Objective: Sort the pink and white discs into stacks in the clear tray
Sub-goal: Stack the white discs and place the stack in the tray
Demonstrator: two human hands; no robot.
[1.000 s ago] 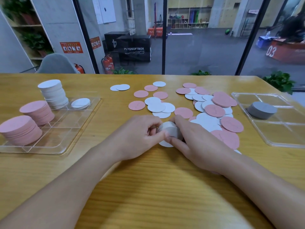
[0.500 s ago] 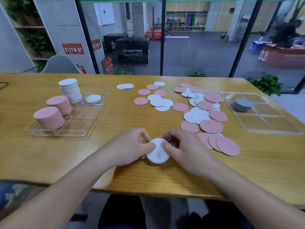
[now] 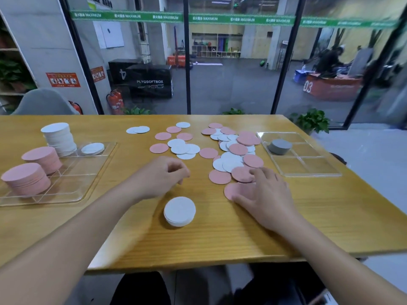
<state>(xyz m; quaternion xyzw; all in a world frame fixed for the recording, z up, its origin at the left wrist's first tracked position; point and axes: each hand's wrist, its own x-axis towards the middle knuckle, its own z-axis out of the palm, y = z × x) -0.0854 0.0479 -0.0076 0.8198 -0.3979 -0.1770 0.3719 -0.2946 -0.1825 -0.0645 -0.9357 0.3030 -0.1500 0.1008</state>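
A short stack of white discs [image 3: 179, 211] stands alone on the table near the front edge. My left hand [image 3: 161, 176] hovers behind it, fingers loosely curled, holding nothing. My right hand [image 3: 265, 192] lies spread, palm down, on pink discs [image 3: 233, 190] at the near end of the loose pile [image 3: 231, 155]. On the left, the clear tray [image 3: 94, 170] holds two pink stacks [image 3: 26, 181] [image 3: 43, 158], a tall white stack [image 3: 59, 138] and a low white stack [image 3: 93, 148].
A second clear tray [image 3: 308, 170] at the right holds a grey disc stack [image 3: 279, 146]. More pink and white discs [image 3: 176, 142] are scattered across the middle of the wooden table. The table's front edge [image 3: 198, 264] is close to my body.
Both hands let go of the white stack they were squaring up. The left hand lifted back; the right hand moved right onto the pink discs. The camera tilted up.
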